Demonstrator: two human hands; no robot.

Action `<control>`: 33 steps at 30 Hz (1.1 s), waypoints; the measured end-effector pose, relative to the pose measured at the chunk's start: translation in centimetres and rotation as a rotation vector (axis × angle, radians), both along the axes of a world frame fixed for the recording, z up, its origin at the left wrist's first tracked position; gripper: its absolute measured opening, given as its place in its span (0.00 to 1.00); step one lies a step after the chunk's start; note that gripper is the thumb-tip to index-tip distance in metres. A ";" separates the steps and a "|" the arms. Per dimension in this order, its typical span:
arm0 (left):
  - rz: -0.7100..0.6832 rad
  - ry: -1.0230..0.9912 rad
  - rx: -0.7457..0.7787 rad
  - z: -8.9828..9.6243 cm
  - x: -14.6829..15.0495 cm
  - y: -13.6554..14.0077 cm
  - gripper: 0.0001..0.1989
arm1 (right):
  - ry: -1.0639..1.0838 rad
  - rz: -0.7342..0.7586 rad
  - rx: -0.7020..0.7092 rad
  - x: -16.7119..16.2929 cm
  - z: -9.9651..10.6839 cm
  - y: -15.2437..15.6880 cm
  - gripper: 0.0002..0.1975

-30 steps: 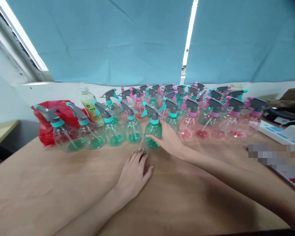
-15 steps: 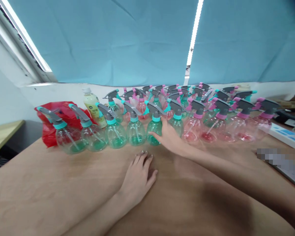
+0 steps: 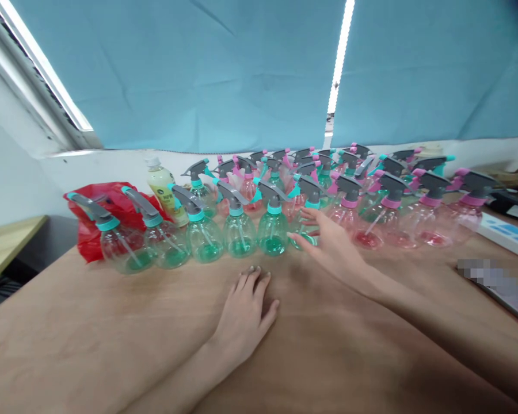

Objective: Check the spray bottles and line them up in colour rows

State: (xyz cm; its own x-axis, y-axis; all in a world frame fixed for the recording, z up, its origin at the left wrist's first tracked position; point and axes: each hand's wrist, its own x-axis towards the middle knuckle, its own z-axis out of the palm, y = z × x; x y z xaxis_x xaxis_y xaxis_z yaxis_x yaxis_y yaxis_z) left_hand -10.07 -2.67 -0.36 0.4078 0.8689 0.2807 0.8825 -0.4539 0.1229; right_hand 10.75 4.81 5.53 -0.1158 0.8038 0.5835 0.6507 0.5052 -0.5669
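Spray bottles with grey trigger heads line the table, green-tinted ones with teal collars on the left and pink ones on the right. My right hand (image 3: 332, 241) is at the front row, thumb and fingers apart. It partly covers a teal-collared spray bottle (image 3: 312, 204); whether the fingertips touch it I cannot tell. Just left of that hand stands a green spray bottle (image 3: 273, 231), upright and free of it. A pink spray bottle (image 3: 349, 203) is partly behind my wrist side. My left hand (image 3: 246, 310) lies flat on the wooden table (image 3: 155, 322), holding nothing.
A red plastic bag (image 3: 86, 241) and a drink bottle (image 3: 162, 187) stand behind the left bottles. At the right are a white-and-blue box (image 3: 507, 233) and a flat, pixelated object (image 3: 496, 282). Blue cloth (image 3: 220, 75) hangs behind. More spray bottles crowd the back rows.
My right hand has moved right, away from the green spray bottle it was touching, to the neighbouring teal-collared one. My left hand has stayed on the table. The view has shifted slightly.
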 end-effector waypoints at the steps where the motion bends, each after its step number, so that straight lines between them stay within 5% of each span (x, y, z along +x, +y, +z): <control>1: 0.002 -0.002 0.000 0.0 0.0 0.0 0.21 | 0.005 -0.017 -0.004 0.9 0.1 -0.2 0.22; 8: -0.004 -0.053 0.035 -0.2 0.0 0.1 0.20 | -0.031 -0.129 0.037 4.5 -0.1 1.0 0.18; 17: 0.004 -0.088 0.021 -0.3 0.7 0.5 0.18 | -0.150 -0.292 -0.157 2.5 0.3 3.2 0.38; 22: -0.021 -0.123 0.019 -0.3 0.9 0.6 0.17 | -0.214 -0.286 -0.209 2.2 0.5 3.9 0.36; 33: -0.231 -0.234 0.121 0.4 3.7 0.2 0.07 | -0.246 -0.292 -0.191 4.5 -0.2 -1.7 0.34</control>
State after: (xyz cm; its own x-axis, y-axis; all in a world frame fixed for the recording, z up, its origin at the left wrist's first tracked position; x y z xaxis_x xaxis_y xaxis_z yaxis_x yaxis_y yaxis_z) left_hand -6.35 -2.44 0.07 0.5022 0.7158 0.4851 0.7090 -0.6621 0.2430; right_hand 15.27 3.12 5.30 0.0157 0.9144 0.4045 0.8785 0.1805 -0.4422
